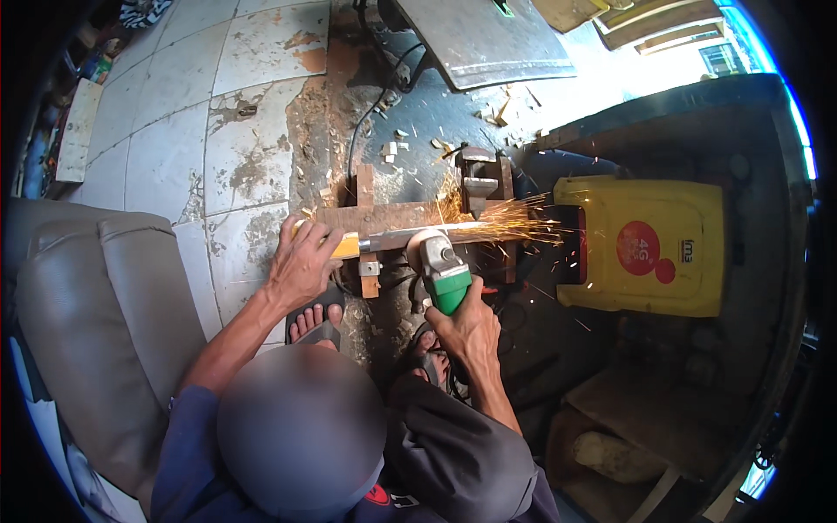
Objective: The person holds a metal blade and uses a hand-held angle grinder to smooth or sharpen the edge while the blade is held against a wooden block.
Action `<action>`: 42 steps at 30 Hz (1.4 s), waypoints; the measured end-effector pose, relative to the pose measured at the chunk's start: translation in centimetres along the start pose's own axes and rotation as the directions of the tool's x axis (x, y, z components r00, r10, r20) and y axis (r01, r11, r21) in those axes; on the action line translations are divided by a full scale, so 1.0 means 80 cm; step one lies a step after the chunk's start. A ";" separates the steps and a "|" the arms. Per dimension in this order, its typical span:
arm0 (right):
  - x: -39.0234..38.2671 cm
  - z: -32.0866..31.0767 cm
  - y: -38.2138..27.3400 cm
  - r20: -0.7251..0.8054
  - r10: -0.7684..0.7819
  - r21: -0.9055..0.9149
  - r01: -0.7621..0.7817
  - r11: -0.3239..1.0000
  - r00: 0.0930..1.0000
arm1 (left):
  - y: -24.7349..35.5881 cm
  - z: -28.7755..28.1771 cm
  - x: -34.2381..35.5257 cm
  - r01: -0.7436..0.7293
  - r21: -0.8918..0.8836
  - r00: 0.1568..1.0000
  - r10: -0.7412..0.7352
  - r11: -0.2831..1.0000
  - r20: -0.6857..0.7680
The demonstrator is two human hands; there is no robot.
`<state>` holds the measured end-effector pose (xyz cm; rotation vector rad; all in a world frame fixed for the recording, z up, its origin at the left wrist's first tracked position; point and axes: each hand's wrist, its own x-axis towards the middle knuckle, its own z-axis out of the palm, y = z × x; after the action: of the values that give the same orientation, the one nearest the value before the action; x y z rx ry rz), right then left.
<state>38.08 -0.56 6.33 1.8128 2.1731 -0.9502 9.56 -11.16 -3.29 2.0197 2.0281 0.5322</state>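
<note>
My left hand (299, 260) is closed round the yellowish handle (348, 247) of a long steel blade (391, 239). The blade lies along a low wooden bench (384, 214), pointing right. In my right hand (471, 327) is a green and silver angle grinder (448, 283), gripped by its body. Its disc rests against the blade, and orange sparks (514, 221) spray to the right from there. The glare of the sparks hides the blade's tip. Just beyond stands a metal vise (479, 181), close to the bench's right end.
A yellow plastic container (671, 292) lies to the right, in the path of the sparks. My sandalled feet (314, 322) are close below the bench. Wood chips litter the floor near a black cable (356, 131). A brown padded seat (96, 322) stands left, a grey panel (488, 48) ahead.
</note>
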 end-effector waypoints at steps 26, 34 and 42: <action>0.013 -0.003 0.007 -0.030 0.069 0.033 -0.068 0.997 0.997 | -0.004 -0.006 0.001 0.034 0.032 0.999 -0.035 0.999 0.026; 0.011 -0.007 0.008 -0.035 0.105 0.033 -0.104 0.994 0.994 | 0.001 -0.004 -0.004 0.024 0.008 0.999 -0.024 1.000 0.026; 0.004 0.006 -0.010 -0.010 -0.061 -0.013 0.061 0.998 0.998 | 0.000 -0.004 -0.001 0.022 -0.007 1.000 -0.022 1.000 0.003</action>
<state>37.14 -0.59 6.03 1.7598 2.2476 -0.9391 9.42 -11.27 -3.01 1.9903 2.0418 0.5305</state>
